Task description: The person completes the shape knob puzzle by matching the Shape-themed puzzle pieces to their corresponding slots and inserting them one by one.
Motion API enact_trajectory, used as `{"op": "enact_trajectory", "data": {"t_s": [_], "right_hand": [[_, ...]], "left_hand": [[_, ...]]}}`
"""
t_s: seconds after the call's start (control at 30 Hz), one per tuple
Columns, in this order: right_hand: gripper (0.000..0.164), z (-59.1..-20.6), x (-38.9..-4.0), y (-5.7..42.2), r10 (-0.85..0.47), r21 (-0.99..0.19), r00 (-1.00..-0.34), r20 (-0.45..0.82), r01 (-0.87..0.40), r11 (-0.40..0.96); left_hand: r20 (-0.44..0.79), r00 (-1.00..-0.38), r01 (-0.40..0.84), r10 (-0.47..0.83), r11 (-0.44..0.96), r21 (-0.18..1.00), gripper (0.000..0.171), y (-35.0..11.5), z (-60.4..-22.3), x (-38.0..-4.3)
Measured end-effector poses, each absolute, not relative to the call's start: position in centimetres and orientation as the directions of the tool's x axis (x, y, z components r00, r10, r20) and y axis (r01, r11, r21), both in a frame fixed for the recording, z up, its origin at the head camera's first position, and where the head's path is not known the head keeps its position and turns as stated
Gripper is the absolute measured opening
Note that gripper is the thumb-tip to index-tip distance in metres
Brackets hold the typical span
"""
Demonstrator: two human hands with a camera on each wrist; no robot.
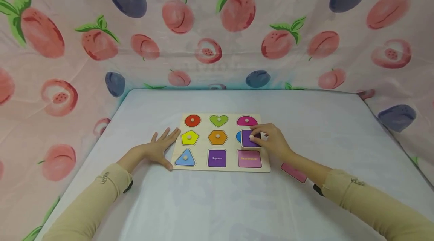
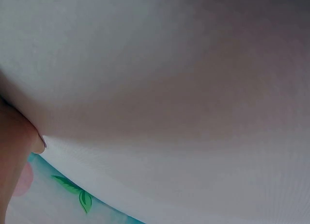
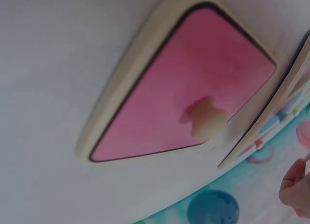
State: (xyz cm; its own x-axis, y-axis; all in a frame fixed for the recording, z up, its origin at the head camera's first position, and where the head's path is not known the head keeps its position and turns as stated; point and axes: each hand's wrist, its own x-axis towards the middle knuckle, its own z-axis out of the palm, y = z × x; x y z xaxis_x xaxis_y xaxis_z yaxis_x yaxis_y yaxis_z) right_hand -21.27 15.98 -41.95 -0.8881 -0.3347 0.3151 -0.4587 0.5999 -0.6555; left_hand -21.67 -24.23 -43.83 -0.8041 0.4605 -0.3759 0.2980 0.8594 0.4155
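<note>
A pale wooden shape puzzle board (image 1: 232, 137) lies on the table. Above its right side, my right hand (image 1: 275, 143) pinches the small knob of a purple square puzzle piece (image 1: 246, 143), which partly covers a blue shape (image 1: 238, 136). The fingers of my left hand (image 1: 158, 151) are spread, with fingertips and thumb at the board's left edge. At the front of the board, a purple recess (image 1: 217, 163) reads "Square" and a pink recess (image 1: 249, 163) reads "Rectangular". A pink rectangular piece with a knob (image 3: 150, 112) lies right of the board, partly under my right forearm in the head view.
Knobbed pieces sit in the board: a red circle (image 1: 190, 124), green heart (image 1: 218, 123), magenta semicircle (image 1: 242, 122), yellow pentagon (image 1: 194, 141), orange hexagon (image 1: 222, 141) and light blue triangle (image 1: 188, 162). A fruit-patterned cloth (image 1: 237, 45) rises behind the white table (image 1: 203, 207).
</note>
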Motion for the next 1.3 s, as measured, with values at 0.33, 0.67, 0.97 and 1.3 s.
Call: {"op": "enact_trajectory", "data": {"t_s": [0.33, 0.67, 0.97, 1.3], "right_hand": [[0.016, -42.1, -20.7, 12.9, -0.399, -0.658, -0.874, 0.279, -0.476, 0.583], [0.008, -43.0, -20.4, 10.4, -0.438, -0.661, -0.847, 0.300, -0.516, 0.545], [0.008, -43.6, -19.8, 8.6, -0.438, -0.634, -0.860, 0.262, -0.496, 0.594], [0.007, -44.1, -19.4, 6.7, -0.447, -0.636, -0.862, 0.239, -0.486, 0.599]], "left_hand": [[-0.379, -0.801, 0.303, 0.463, 0.860, 0.411, 0.132, -24.1, -43.9, -21.7], [-0.375, -0.804, 0.309, 0.461, 0.864, 0.399, 0.132, -24.2, -43.7, -21.6], [-0.379, -0.807, 0.305, 0.454, 0.868, 0.391, 0.133, -24.2, -43.9, -21.7], [-0.384, -0.805, 0.301, 0.452, 0.869, 0.393, 0.133, -24.2, -44.0, -21.7]]}}
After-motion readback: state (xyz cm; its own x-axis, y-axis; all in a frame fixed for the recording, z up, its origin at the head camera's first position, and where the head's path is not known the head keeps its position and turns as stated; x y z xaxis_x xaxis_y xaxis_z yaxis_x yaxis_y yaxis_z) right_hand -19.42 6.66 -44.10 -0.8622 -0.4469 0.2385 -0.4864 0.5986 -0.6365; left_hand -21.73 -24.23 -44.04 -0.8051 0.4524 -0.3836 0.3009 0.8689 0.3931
